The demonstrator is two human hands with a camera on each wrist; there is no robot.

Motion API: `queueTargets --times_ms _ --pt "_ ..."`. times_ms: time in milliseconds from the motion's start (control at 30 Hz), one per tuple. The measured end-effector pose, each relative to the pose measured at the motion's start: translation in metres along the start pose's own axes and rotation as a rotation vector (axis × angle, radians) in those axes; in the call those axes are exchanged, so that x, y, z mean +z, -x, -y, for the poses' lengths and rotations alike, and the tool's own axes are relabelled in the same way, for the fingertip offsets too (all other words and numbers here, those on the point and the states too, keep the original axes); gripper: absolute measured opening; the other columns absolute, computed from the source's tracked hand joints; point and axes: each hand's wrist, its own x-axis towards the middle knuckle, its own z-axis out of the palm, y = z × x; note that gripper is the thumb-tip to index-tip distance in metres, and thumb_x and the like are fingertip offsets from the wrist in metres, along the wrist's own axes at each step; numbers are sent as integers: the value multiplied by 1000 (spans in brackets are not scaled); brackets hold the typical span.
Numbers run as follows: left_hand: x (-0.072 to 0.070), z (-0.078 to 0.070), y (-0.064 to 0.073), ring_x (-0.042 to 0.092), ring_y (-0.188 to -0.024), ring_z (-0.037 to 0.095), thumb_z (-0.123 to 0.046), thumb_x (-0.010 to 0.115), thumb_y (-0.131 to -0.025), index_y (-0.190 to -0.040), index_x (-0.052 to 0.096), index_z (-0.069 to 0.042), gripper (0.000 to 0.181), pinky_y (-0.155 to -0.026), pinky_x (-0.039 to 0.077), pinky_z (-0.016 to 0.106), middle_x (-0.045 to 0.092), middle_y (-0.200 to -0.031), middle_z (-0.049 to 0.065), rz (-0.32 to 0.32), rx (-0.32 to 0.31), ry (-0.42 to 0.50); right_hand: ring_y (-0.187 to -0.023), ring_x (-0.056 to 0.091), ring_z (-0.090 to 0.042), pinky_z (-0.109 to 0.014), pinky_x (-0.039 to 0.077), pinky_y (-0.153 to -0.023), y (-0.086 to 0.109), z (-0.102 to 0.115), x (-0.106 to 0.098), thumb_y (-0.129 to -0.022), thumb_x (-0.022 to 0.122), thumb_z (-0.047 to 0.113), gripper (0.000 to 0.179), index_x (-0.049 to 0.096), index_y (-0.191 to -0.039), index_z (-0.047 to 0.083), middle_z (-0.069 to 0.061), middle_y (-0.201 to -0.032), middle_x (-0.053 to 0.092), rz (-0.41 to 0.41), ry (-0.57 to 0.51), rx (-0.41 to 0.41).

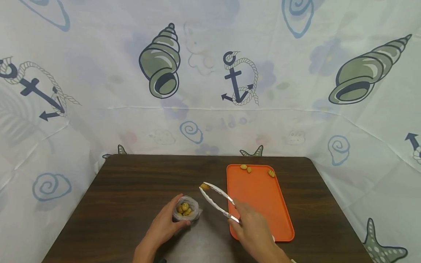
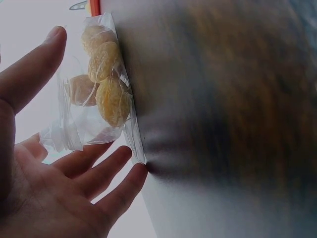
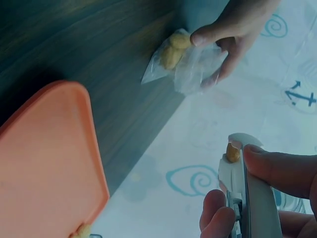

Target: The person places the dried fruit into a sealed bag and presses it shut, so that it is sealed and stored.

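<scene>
In the head view my left hand (image 1: 166,221) holds a clear plastic bag (image 1: 196,210) upright on the table, thumb on the near side and fingers behind. Several wrinkled yellow-brown pieces (image 2: 115,101), like dried fruit, sit inside it. My right hand (image 1: 253,228) grips white-tipped metal tongs (image 1: 215,204) above the tray's left edge. Between the tong tips is one more such piece (image 1: 204,186), raised between bag and tray. An orange tray (image 1: 260,204) lies under the right hand, with three pieces near its far edge: an oval one (image 1: 243,167), a smaller one (image 1: 249,170) and a lumpy one (image 1: 271,173).
The dark wood-grain table (image 1: 141,182) reaches back to a pale cloth (image 1: 210,131) printed with shells and anchors, which hangs behind and along both sides. A small dark object (image 1: 162,260) shows at the bottom edge of the head view.
</scene>
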Motion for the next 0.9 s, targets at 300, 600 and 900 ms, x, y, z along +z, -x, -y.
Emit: queueTargets --times_ms 300,600,900 --pt "-1 0 0 52 -139 39 -40 90 -78 -159 39 -25 97 -107 45 65 53 -153 15 0 7 15 -86 71 -17 -38 58 -69 2 10 10 -76 90 20 57 68 -127 8 -1 -100 73 -31 24 -85" --pt "-1 1 0 52 -139 40 -40 90 -78 -158 39 -24 96 -107 45 64 54 -153 15 -7 17 8 -88 72 -19 -37 58 -70 3 15 19 -76 89 20 60 66 -129 6 -3 -105 75 -23 55 -171" --pt "-1 0 0 52 -139 42 -37 90 -79 -159 39 -24 95 -106 45 65 53 -153 16 1 12 16 -97 75 -22 -40 61 -75 1 17 28 -82 85 20 55 66 -131 4 -9 -114 76 72 20 -151"
